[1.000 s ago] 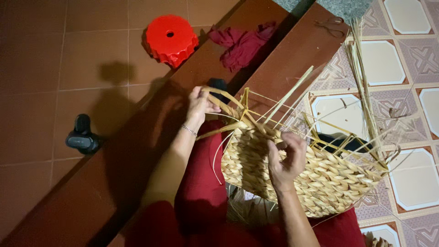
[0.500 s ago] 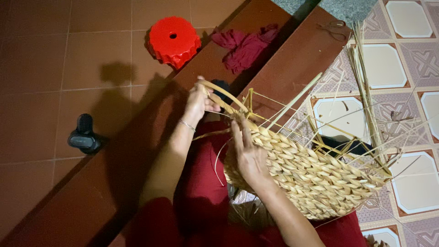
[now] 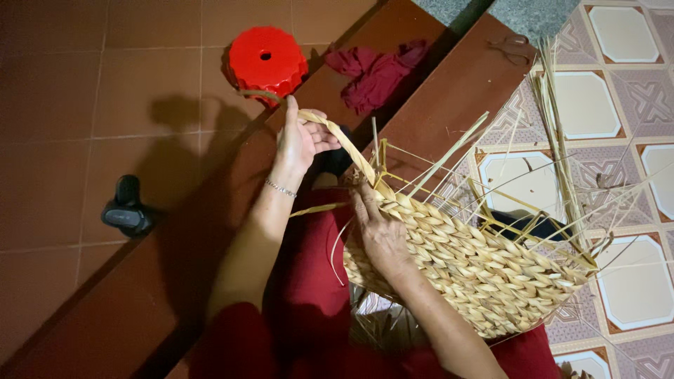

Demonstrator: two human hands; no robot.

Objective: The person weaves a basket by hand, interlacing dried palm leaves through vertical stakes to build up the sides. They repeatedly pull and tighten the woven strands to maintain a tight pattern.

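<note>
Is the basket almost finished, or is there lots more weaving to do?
A good part looks done: the woven basket already has a wide stretch of tight braided rows. In hand now: the left hand pulls a flat straw strand up and away, while the right hand presses on the woven edge. Left to do: many loose straw ends poke out unwoven along the edge, so it is probably not finished yet.

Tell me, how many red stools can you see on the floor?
1. The round red stool stands on the brown floor tiles at the top, just beyond the left hand. More could be outside the picture.
</note>
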